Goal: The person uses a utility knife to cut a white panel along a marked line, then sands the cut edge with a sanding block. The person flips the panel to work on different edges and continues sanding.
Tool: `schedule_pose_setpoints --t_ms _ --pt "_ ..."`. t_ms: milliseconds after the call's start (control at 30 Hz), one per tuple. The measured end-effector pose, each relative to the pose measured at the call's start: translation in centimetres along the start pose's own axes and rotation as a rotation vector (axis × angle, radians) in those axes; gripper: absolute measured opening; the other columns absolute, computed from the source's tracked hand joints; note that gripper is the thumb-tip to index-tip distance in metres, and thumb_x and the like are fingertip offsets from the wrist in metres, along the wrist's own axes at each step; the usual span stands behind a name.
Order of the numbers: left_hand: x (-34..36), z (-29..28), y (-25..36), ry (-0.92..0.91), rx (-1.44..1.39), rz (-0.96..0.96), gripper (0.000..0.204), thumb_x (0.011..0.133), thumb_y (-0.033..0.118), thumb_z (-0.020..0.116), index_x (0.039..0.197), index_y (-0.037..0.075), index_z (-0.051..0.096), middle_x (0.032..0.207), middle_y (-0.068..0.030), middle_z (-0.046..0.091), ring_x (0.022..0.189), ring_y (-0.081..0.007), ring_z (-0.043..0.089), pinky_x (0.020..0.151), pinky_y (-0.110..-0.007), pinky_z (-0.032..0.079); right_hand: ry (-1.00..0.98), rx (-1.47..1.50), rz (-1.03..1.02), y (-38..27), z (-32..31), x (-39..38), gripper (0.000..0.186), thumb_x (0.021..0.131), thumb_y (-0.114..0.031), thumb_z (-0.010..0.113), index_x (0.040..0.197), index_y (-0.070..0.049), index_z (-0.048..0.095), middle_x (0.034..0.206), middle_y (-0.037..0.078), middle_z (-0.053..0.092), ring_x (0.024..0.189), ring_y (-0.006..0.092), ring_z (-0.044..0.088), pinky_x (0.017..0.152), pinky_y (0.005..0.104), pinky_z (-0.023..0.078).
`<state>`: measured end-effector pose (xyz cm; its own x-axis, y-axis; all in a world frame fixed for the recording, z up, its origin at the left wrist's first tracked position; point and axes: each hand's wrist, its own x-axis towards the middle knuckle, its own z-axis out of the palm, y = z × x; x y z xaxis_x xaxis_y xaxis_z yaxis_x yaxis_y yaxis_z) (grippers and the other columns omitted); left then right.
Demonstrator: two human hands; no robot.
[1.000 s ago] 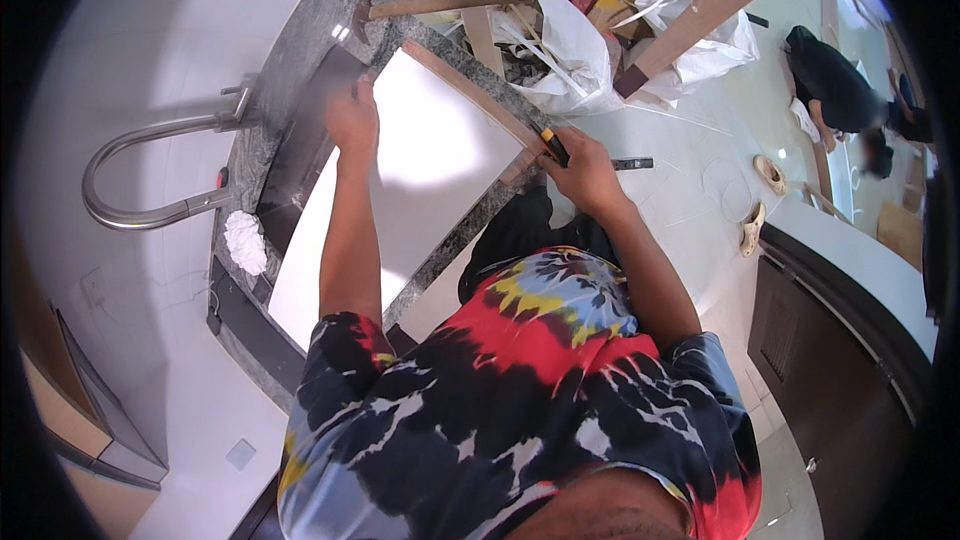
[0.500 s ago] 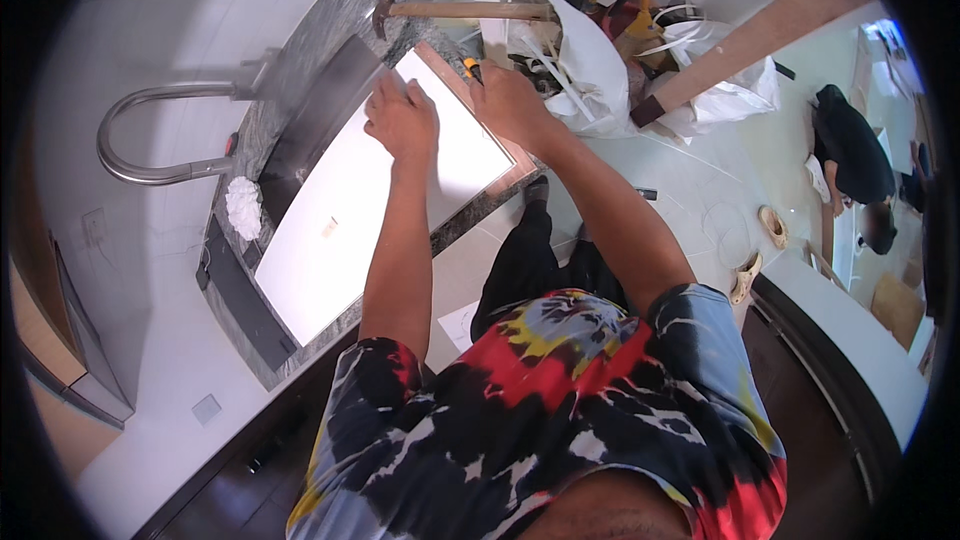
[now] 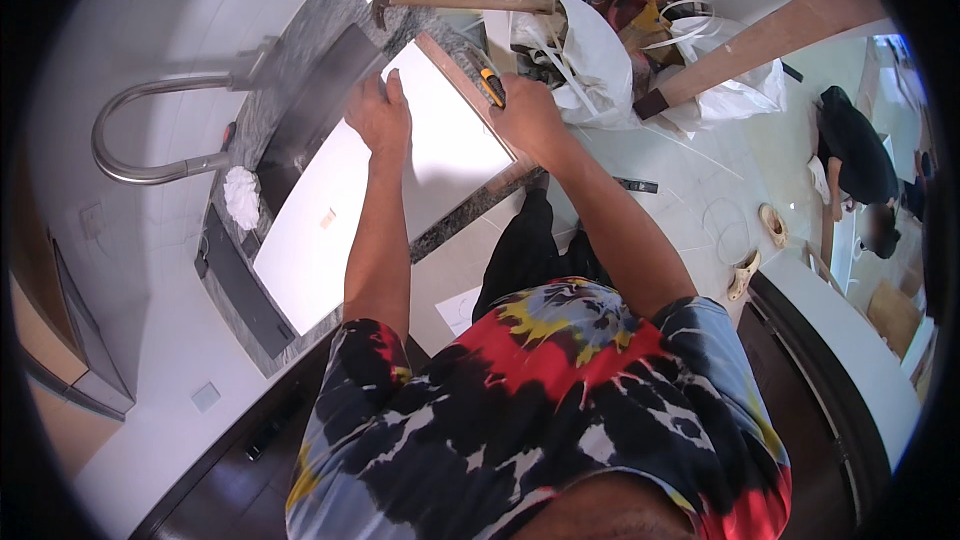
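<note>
Right grip (image 3: pixel 528 120) with yellow-and-black cutter (image 3: pixel 492 87)

Right grip: fingers wrapped round the cutter, beside a wooden strip (image 3: pixel 455 72). Left grip (image 3: pixel 380 118): fingers slightly bent at the far-left edge of a white board (image 3: pixel 440 155); whether pinching, cannot tell. Board: flat across grey stone counter (image 3: pixel 330 15), strip along its right edge. Beyond: hammer (image 3: pixel 470 2), white bag (image 3: pixel 605 70). Left: curved metal tap (image 3: pixel 97 135).

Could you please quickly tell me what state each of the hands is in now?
Left hand: at the white board; whether open or gripping cannot be told.
Right hand: closed, holding the yellow-and-black cutter.
</note>
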<state>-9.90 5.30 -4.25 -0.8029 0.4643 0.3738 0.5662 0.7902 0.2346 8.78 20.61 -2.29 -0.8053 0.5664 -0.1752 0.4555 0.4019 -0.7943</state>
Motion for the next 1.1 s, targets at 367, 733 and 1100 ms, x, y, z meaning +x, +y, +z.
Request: schedule_pose_setpoints --t_ms 367,733,1100 --pt "-0.9 -0.7 0.9 -0.014 0.004 -0.009 0.033 0.095 0.03 0.062 0.115 0.005 0.068 0.122 -0.0185 0.06 0.117 -0.0351 0.054 0.102 -0.057 0.034 0.0 -0.021 -0.023 -0.1 0.1 0.2 0.032 0.084 -0.023 0.069 0.099 0.004 0.06 0.09 0.028 0.067 0.089 0.0454 0.066 0.082 0.0506 0.052" --pt "-4.0 -0.4 6.2 -0.193 -0.005 -0.155 0.047 0.103 0.029 0.04 0.144 0.009 0.049 0.155 -0.0196 0.037 0.146 -0.0435 0.027 0.116 -0.064 0.016 -0.108 -0.163 -0.151 -4.9 2.0 5.7 0.03 0.091 -0.019 0.059 0.102 0.009 0.059 0.095 0.028 0.069 0.092 0.0414 0.069 0.082 0.0474 0.055" --pt "-4.0 -0.8 5.8 -0.316 0.019 -0.193 0.048 0.105 0.03 0.039 0.15 0.015 0.041 0.161 -0.0143 0.029 0.15 -0.0396 0.018 0.117 -0.061 0.011 -0.135 -0.27 -0.176 -5.4 3.3 6.2 0.035 0.09 -0.019 0.06 0.112 0.007 0.057 0.097 0.023 0.071 0.096 0.0349 0.071 0.084 0.042 0.056"
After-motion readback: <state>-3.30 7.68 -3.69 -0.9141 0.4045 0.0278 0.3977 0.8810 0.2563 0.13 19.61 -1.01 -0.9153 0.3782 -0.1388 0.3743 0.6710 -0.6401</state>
